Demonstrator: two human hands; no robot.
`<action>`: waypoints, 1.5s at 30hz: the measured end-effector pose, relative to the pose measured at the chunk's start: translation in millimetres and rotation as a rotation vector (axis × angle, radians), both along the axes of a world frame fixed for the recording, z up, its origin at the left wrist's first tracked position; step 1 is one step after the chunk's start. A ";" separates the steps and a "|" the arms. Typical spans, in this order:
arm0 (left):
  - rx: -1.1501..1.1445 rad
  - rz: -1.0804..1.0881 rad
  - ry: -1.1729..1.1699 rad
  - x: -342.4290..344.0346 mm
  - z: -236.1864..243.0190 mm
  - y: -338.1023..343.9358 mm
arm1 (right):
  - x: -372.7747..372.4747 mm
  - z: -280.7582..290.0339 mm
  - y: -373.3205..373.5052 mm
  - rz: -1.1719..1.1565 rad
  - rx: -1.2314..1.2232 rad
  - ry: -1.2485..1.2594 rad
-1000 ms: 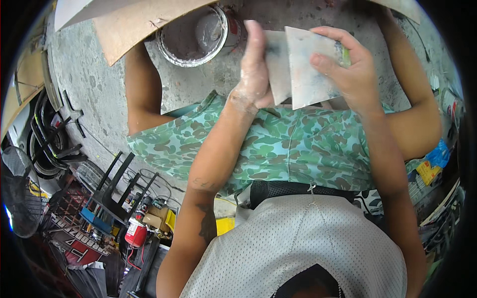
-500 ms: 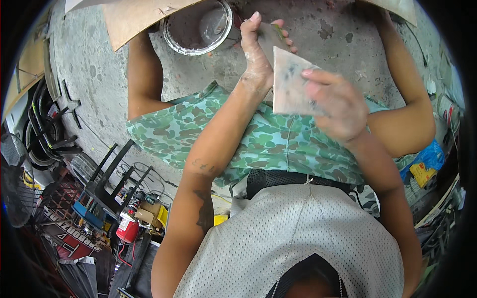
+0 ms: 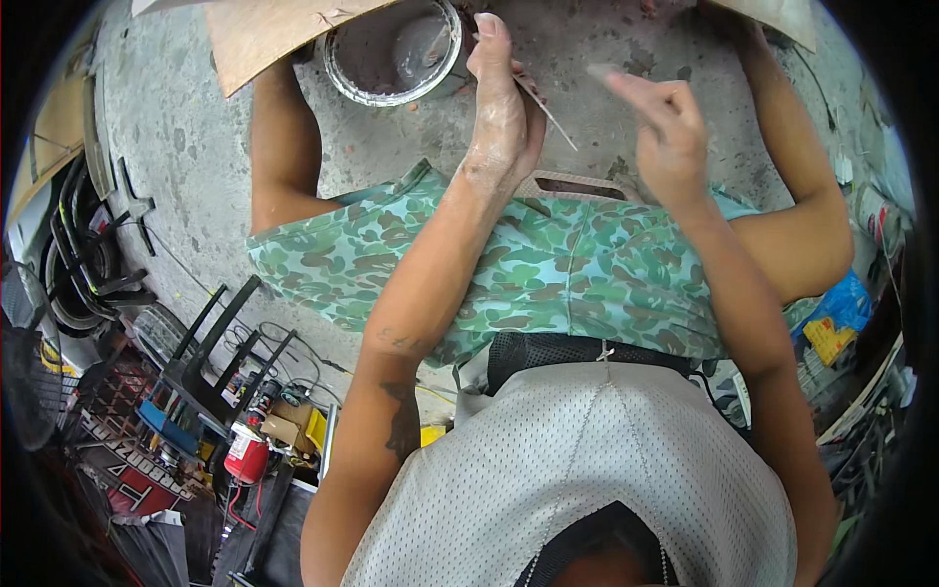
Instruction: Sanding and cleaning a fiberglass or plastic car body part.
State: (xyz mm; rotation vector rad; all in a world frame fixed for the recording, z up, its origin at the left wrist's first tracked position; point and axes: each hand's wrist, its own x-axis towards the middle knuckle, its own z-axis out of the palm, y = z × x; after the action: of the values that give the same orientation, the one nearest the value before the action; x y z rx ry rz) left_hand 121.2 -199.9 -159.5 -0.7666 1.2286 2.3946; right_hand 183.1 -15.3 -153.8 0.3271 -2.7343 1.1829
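My left hand (image 3: 497, 122), dusted with pale powder, is raised beside the bucket with its thumb up. It is closed on a thin flat plate (image 3: 550, 115), which shows almost edge-on and slants down to the right. To its right, my right hand (image 3: 673, 137) has its fingers pressed together, pointing left. At its fingertips is a pale flat square spreader (image 3: 600, 71), now blurred and nearly edge-on. The two hands are apart. A round bucket (image 3: 453, 73) with a smeared rim and greyish residue inside stands just left of my left hand.
A wooden board (image 3: 269, 44) juts in at the top left. Under me is a low seat (image 3: 548, 182) with a slot. At the lower left are a red-and-white bottle (image 3: 246, 455), black metal frames and cables. A blue plastic bag (image 3: 849, 303) lies at the right.
My right hand has moved away from my left and turned, so its spreader shows edge-on instead of face-on. My left hand has turned, tilting its plate edge-on.
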 end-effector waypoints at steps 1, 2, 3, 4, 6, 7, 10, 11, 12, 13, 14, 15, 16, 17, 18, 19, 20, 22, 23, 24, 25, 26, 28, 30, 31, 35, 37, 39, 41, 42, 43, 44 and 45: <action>-0.027 0.009 0.043 -1.4 -8.8 2.7 | -5.9 9.1 -1.3 -0.127 -0.025 -0.038; -0.053 0.013 0.080 -1.7 -17.0 4.9 | -9.3 16.3 0.0 -0.259 -0.048 -0.082; 0.107 -0.097 -0.034 -3.9 -24.9 -7.0 | -13.1 22.3 3.0 -0.249 -0.047 -0.087; 0.110 -0.093 -0.038 -5.0 -26.0 -8.1 | -16.2 26.9 7.8 -0.274 -0.109 -0.074; 0.043 -0.251 0.071 -6.3 -27.4 -7.7 | -16.3 28.2 13.9 -0.296 -0.169 -0.064; 0.069 -0.131 -0.021 -7.0 -26.3 -4.8 | -14.9 27.9 16.7 -0.289 -0.162 -0.059; 0.150 -0.192 -0.065 -14.5 -34.7 -16.2 | -11.8 30.3 18.2 -0.281 -0.101 -0.100; 0.159 -0.175 -0.061 -16.7 -37.6 -18.2 | -11.1 31.9 16.7 -0.277 -0.050 -0.145; 0.161 -0.178 -0.061 -17.1 -40.3 -18.9 | -9.8 32.4 13.0 -0.280 -0.049 -0.145; 0.185 -0.140 -0.040 -17.6 -39.8 -17.9 | -7.2 30.9 6.7 -0.249 -0.056 -0.131; 0.208 -0.105 -0.020 -18.3 -36.4 -14.8 | -3.5 28.7 -0.2 -0.221 -0.064 -0.117; 0.205 -0.090 -0.032 -18.1 -33.0 -10.1 | 2.5 26.7 -8.1 -0.229 -0.063 -0.117; 0.205 -0.096 -0.032 -16.7 -27.8 -6.0 | 10.0 24.3 -18.5 -0.169 -0.106 -0.155; 0.205 -0.067 0.027 -14.9 -23.6 -0.2 | 15.5 19.9 -27.3 -0.112 -0.148 -0.192; 0.204 -0.039 0.086 -12.6 -19.3 5.5 | 18.5 12.4 -35.3 -0.121 -0.147 -0.189; 0.203 -0.044 0.085 -7.7 -14.1 9.2 | 20.6 3.0 -44.2 -0.092 -0.166 -0.179; 0.158 -0.109 0.112 -2.5 -9.1 16.2 | 20.6 -2.9 -47.8 -0.070 -0.177 -0.168; 0.113 -0.180 0.139 1.6 -4.8 19.3 | 14.1 -12.6 -46.4 -0.090 -0.192 -0.162; 0.066 -0.232 0.095 1.9 -6.6 15.7 | 9.0 -20.0 -41.5 -0.091 -0.187 -0.156; 0.019 -0.283 0.051 3.0 -8.6 14.1 | 3.4 -27.9 -35.8 -0.091 -0.183 -0.151; 0.020 -0.284 0.053 6.3 -7.0 14.0 | -2.9 -38.9 -26.9 -0.092 -0.182 -0.149; 0.062 -0.289 -0.002 8.5 -4.7 15.6 | -11.1 -48.7 -13.1 -0.174 -0.160 -0.236; 0.108 -0.297 -0.048 5.5 0.0 15.6 | -16.6 -52.9 11.8 -0.258 -0.135 -0.314; 0.127 -0.279 -0.050 -2.9 6.3 5.2 | -29.6 -36.0 30.6 -0.372 -0.303 -0.490; 0.149 -0.258 -0.017 -7.5 3.1 -1.4 | -34.1 -27.0 35.5 -0.367 -0.299 -0.480; -0.403 -0.414 0.221 -22.6 -17.5 -19.2 | -35.8 -2.5 30.8 -0.451 -1.029 -0.733; -0.641 -0.527 0.420 -12.2 -8.9 -9.5 | -35.7 0.2 28.4 -0.460 -1.148 -0.790; -0.832 -0.684 0.752 5.1 8.0 3.6 | -33.3 -4.4 18.1 -0.420 -1.334 -0.764; -0.891 -0.732 0.700 27.9 12.8 23.7 | -32.1 -7.9 1.1 -0.355 -1.413 -0.753; -0.944 -0.784 0.644 35.5 11.7 32.0 | -31.1 -8.4 -5.3 -0.296 -1.491 -0.741; -0.947 -0.781 0.638 37.3 11.5 36.5 | -30.4 -5.7 -9.5 -0.294 -1.491 -0.749; -1.000 -0.739 0.674 38.0 10.4 39.6 | -29.3 -2.3 -13.2 -0.331 -1.531 -0.769; -1.053 -0.695 0.709 39.1 9.3 41.4 | -28.1 0.7 -16.5 -0.369 -1.570 -0.790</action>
State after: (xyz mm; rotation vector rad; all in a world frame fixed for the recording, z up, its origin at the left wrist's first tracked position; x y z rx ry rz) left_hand 160.3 -158.5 -150.1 0.3692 2.5380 1.3304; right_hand 155.0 -31.8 -153.1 -0.9037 -1.1672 3.0664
